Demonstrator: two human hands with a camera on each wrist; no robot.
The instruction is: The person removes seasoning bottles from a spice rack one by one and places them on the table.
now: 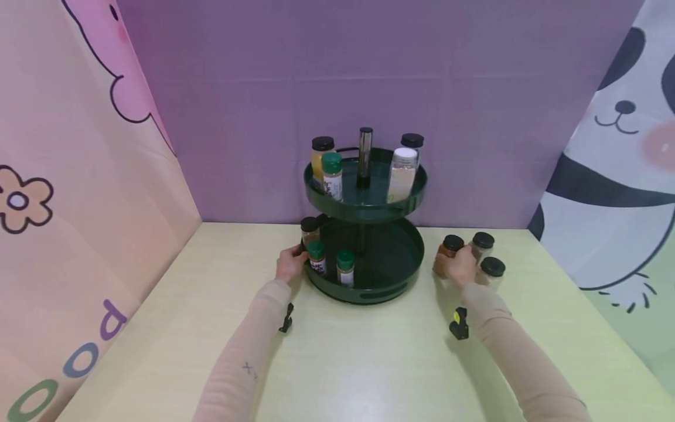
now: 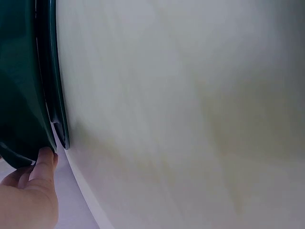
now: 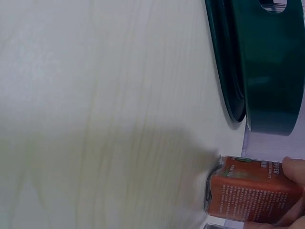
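Observation:
A dark green two-tier turntable rack (image 1: pixel 364 287) stands at the back of the table. My left hand (image 1: pixel 291 265) is at the left side of its lower tier; in the left wrist view the thumb and fingers pinch the tier's wall (image 2: pixel 24 105). Close by inside that tier stand a black-capped jar (image 1: pixel 310 231) and two green-capped spice bottles (image 1: pixel 317 258). Right of the rack, my right hand (image 1: pixel 460 268) grips a black-capped jar of orange-red spice (image 3: pixel 255 188), its base close to the table in the right wrist view. Part of its lower side is behind my fingers.
Two more black-capped jars (image 1: pixel 491 269) stand right beside my right hand. The upper tier (image 1: pixel 364 210) holds a green-capped bottle (image 1: pixel 333 176), a white-capped jar (image 1: pixel 402 176) and two black-capped jars (image 1: pixel 323 153) around a metal post (image 1: pixel 365 153). A purple backdrop (image 1: pixel 253 117) rises behind the table.

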